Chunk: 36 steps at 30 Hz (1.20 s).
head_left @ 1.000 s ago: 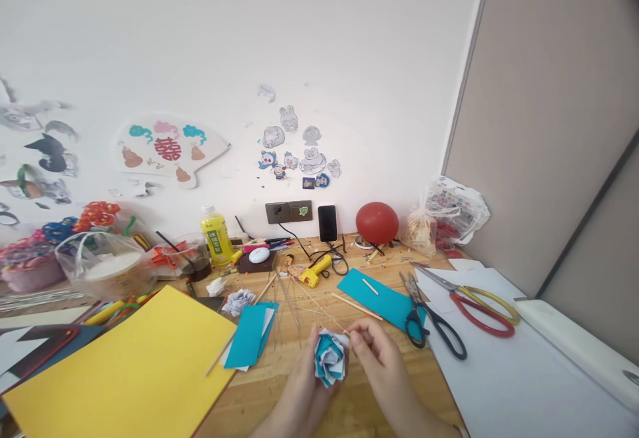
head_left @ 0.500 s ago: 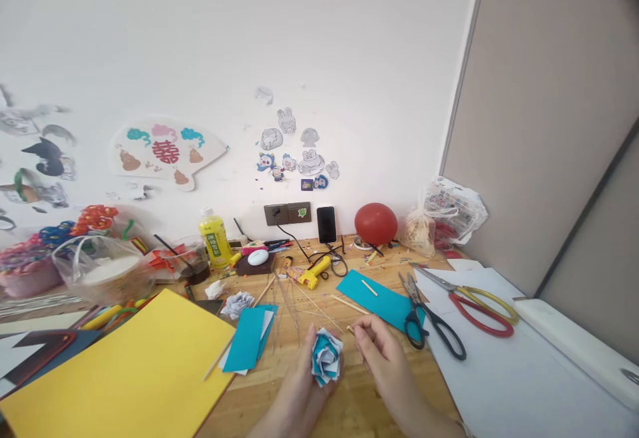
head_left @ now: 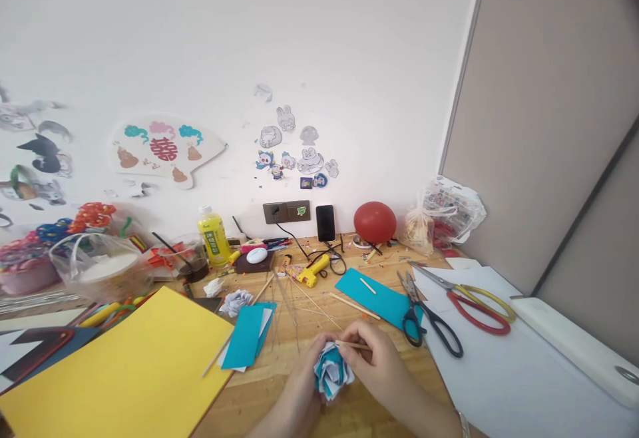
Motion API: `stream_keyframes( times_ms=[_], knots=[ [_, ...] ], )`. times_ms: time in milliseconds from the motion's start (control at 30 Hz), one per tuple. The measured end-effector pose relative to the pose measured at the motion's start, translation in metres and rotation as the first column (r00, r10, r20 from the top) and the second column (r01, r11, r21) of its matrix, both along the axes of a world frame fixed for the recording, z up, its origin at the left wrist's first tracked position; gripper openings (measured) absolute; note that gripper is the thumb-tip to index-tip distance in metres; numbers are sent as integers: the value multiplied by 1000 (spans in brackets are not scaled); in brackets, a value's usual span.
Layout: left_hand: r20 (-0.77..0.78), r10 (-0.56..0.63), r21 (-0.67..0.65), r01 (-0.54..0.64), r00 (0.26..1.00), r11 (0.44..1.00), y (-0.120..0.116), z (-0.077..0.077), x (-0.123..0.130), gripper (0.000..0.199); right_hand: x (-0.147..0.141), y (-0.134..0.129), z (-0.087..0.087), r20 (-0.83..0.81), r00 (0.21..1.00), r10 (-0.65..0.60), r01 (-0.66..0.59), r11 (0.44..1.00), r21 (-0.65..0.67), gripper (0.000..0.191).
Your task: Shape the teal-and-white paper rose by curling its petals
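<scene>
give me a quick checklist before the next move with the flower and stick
1. Left hand holding the flower: ok.
2. Right hand gripping the stick: ok, pinched between thumb and fingers.
3. Stick tip touching a petal: cannot tell; it is at the flower's upper edge, but contact is unclear.
4. Glue gun hot: cannot tell; it lies on the table.
5. Black scissors clear of the long blue sheet: not ok, they lie partly over it.
</scene>
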<state>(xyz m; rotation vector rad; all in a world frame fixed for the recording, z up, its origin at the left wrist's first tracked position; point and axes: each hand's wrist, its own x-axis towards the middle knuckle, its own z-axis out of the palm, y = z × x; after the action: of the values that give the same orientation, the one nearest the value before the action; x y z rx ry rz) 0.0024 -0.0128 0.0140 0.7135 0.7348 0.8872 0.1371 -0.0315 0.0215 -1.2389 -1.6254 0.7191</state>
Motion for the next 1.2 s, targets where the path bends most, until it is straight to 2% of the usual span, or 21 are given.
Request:
stream_keyframes(
  times_ms=[100,200,333,500,667,800,1033,1200],
  knots=[
    [-57,33,12,-32,998,999,0,1,0,38,-3,-3,-1,42,999,-24,23,999,33,9],
    [-112,48,11,-47,993,999,-1,2,0,41,-6,-3,-1,30,999,-42,40,998,47,15],
    [-167,40,25,-37,985,999,-4,6,0,40,-8,-1,-4,48,998,-35,34,999,26,20],
    [-178,33,62,-22,984,998,-5,8,0,42,-7,0,-7,11,999,-31,31,999,-19,13],
    [-191,59,63,-48,980,997,-3,5,0,45,-6,-2,-6,168,983,-77,66,995,74,15],
    [-213,39,49,-29,976,998,-1,4,0,48,-6,-2,-7,181,980,-84,72,995,73,13],
    [-111,28,-16,-30,993,999,-1,6,0,41,-5,-2,-9,157,980,-118,106,991,86,19],
    [-26,-7,26,8,1000,1000,-4,12,-2,31,-4,-2,-7,134,976,-174,163,983,87,22]
  ],
)
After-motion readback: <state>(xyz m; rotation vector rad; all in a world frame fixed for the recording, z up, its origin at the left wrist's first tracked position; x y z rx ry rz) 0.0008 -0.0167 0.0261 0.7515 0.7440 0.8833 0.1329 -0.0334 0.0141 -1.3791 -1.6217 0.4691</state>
